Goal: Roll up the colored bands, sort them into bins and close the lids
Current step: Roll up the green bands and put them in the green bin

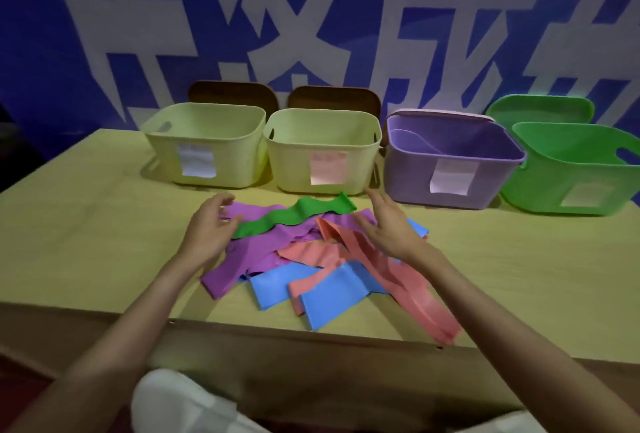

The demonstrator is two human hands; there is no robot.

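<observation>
1. Knee (173, 401): pale cloth, nearest the viewer, below the table's front edge.
2. Table (86, 242): light wood top; bears all items listed below.
3. Pile of bands, mid-table, the landmark for this list. All lie flat and unrolled, overlapping.
   - Blue bands (311, 297): near side of the pile; one more blue end shows at the pile's far right.
   - Pink bands (391, 270): cross the pile's right half, one reaching the table's front edge.
   - Purple bands (256, 252): left and middle of the pile.
   - Green band (294, 219): on top, at the pile's far side, wavy.
4. Left hand (211, 228): at the pile's left edge, fingers loosely spread, by the green band's left end; no grip on anything; contact cannot be told.
5. Right hand (391, 228): over the pile's right side, fingers extended, palm inward; holds nothing.
6. Bins, in a row beyond the pile, all uncovered, each with a paper label on its front:
   - Left yellow bin (204, 145): far left of the pile.
   - Second yellow bin (322, 152): straight behind the pile.
   - Purple bin (450, 162): far right of the pile.
   - Green bin (571, 169): furthest right.
7. Lids, behind the bins: two brown lids (232, 93), a pale lid (443, 114) and a green lid (540, 108).
8. Wall (52, 51): blue with large white characters.
</observation>
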